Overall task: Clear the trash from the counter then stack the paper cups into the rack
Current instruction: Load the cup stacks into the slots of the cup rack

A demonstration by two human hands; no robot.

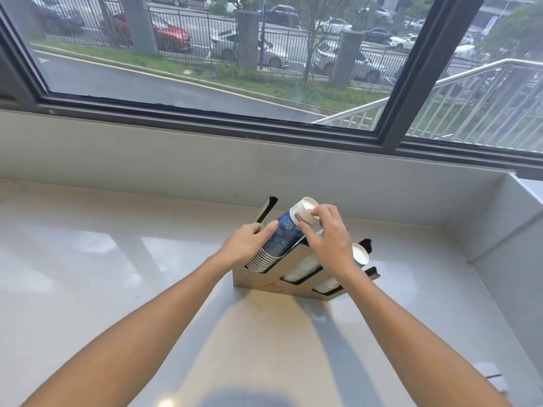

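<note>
Both arms stretched forward over the surface [88,259]. Left hand [248,243] flat against the side of the blue cup stack [283,230], grip loose. Right hand [326,236] pinches the stack's top end. Stack lies tilted in the rack [249,282] leftmost slot. Right hand hides part of the white cups [299,270].

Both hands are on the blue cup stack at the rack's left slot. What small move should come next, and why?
Probably push the blue cup stack further down into the rack's left slot. The right hand grips its upper end, the left hand steadies its side, and the upper end projects past the slot's top edge, so it looks not fully seated.
</note>
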